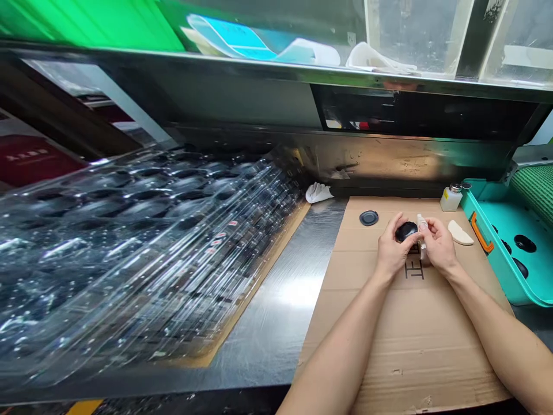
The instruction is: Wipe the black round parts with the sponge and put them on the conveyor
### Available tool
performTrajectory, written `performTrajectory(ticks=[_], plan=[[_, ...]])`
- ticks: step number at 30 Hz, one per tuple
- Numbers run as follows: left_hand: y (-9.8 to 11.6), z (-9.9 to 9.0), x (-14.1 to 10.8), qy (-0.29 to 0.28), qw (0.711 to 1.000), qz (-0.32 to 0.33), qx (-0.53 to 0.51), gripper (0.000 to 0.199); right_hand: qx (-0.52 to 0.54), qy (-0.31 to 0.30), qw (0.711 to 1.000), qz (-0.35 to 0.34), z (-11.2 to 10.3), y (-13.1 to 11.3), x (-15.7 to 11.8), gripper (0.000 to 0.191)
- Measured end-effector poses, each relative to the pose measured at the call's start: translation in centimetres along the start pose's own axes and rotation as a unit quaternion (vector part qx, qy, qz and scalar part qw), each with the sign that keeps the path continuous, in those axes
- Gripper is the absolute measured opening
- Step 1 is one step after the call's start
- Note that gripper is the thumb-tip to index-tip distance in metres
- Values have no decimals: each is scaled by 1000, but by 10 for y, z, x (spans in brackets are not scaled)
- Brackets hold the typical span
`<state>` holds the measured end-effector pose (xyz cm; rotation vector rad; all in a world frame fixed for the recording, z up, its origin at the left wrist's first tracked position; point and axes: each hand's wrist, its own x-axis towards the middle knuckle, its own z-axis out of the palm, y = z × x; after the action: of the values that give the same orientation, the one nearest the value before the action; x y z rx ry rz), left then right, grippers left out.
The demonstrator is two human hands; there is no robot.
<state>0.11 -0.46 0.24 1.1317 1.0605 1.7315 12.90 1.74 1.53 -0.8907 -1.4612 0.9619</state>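
My left hand (pixel 394 249) holds a glossy black round part (pixel 406 231) between thumb and fingers, above the cardboard sheet (pixel 371 323). Just to its right, my right hand (pixel 439 248) pinches a white cloth or tissue (pixel 421 222), whose lower end hangs below the fingers. The two hands are close together, the left thumb near the cloth. A flat black disc (pixel 368 218) lies on the cardboard left of my hands. On the right side of the cardboard rests a cream half-round pad (pixel 460 233).
Stacked clear plastic trays (pixel 173 248) fill the left of the metal table (pixel 298 288). A crumpled white cloth (pixel 318 193) lies behind them. At the back right stand a small bottle (pixel 451 197) and a teal bin (pixel 496 265) with black parts inside. A metal ledge crosses above.
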Motion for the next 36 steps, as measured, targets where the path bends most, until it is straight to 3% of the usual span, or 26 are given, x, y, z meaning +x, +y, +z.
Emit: performTrajectory(ticks=[2, 5, 8, 12, 18, 21, 24, 28, 30, 31, 32, 34, 36], plan=[[-1, 1, 1, -7, 999, -13, -30, 72, 62, -2, 998, 22, 3, -1, 0, 38], [5, 1, 1, 0, 999, -15, -52, 90, 152, 15, 986, 70, 8, -4, -2, 38], [12, -2, 1, 5, 1000, 19, -23, 103, 234, 14, 965, 116, 13, -10, -7, 38], [14, -11, 1, 17, 995, 81, 48, 102, 292, -39, 939, 177, 14, -16, -12, 37], [4, -24, 6, 3, 962, 189, 195, 91, 260, -102, 927, 252, -2, -5, -4, 36], [3, -29, 9, 0, 927, 260, 269, 83, 208, -56, 940, 265, -9, 5, 2, 40], [6, -29, 7, 12, 919, 272, 285, 73, 173, 9, 951, 256, -15, 11, 7, 43], [13, -18, -1, 43, 968, 169, 178, 63, 132, 42, 962, 234, -18, 15, 10, 44], [15, -11, -2, 81, 996, 35, 32, 52, 99, 42, 972, 209, -16, 14, 7, 43], [15, -9, -1, 91, 992, -59, -59, 45, 81, 40, 977, 192, -13, 14, 5, 43], [14, -8, 1, 92, 971, -162, -152, 39, 64, 35, 982, 173, -10, 14, 3, 42], [12, -10, 6, 73, 890, -332, -303, 40, 38, 19, 990, 135, -4, 13, -2, 40], [11, -14, 11, 53, 829, -407, -381, 44, 12, -1, 994, 110, 0, 12, -6, 37]])
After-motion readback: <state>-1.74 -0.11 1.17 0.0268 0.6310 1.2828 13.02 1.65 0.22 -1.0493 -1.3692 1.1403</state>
